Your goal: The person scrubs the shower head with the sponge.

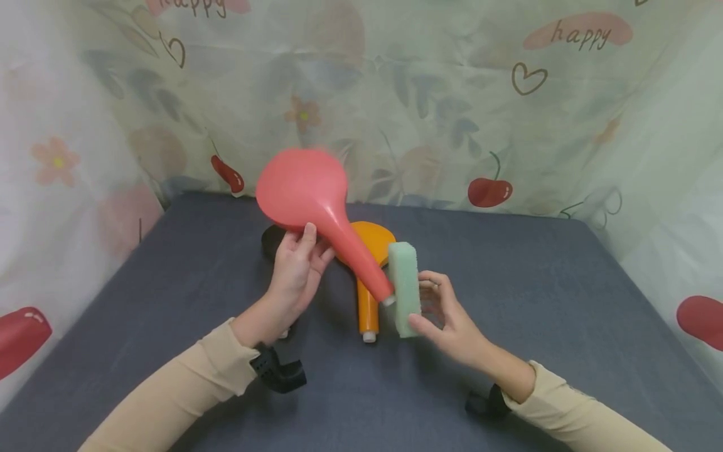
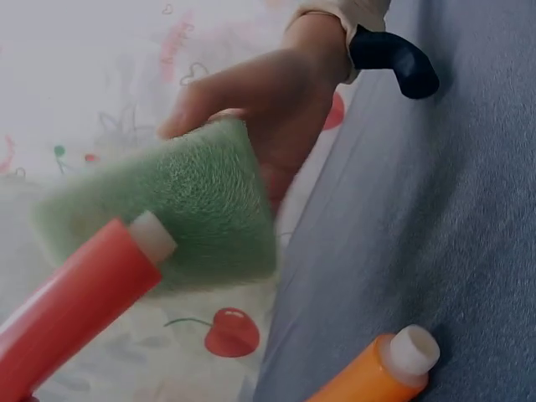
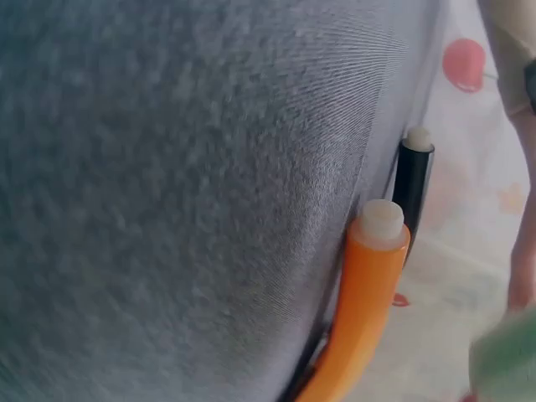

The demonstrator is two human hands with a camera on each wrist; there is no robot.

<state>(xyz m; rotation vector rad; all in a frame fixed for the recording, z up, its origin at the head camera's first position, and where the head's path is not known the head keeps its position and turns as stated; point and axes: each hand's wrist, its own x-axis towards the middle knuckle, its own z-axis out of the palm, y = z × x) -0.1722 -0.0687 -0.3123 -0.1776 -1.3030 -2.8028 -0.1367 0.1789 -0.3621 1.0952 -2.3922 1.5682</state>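
A red handheld shower head (image 1: 305, 188) is held up over the table by my left hand (image 1: 294, 273), which grips the lower edge of its round head with the thumb in front. Its handle slants down to the right and ends in a white connector. Between thumb and fingers, my right hand (image 1: 454, 329) holds a light green sponge (image 1: 404, 289) upright. The sponge's flat side is right at the handle's end, and in the left wrist view the white connector overlaps the sponge (image 2: 197, 193). In the right wrist view only a corner of the sponge (image 3: 507, 360) shows.
An orange shower head (image 1: 368, 307) lies on the dark grey table (image 1: 508, 263) behind the red one. Left of it is a black shower head (image 1: 272, 242), mostly hidden by the left hand. Patterned cloth (image 1: 361, 125) encloses the table's back and sides.
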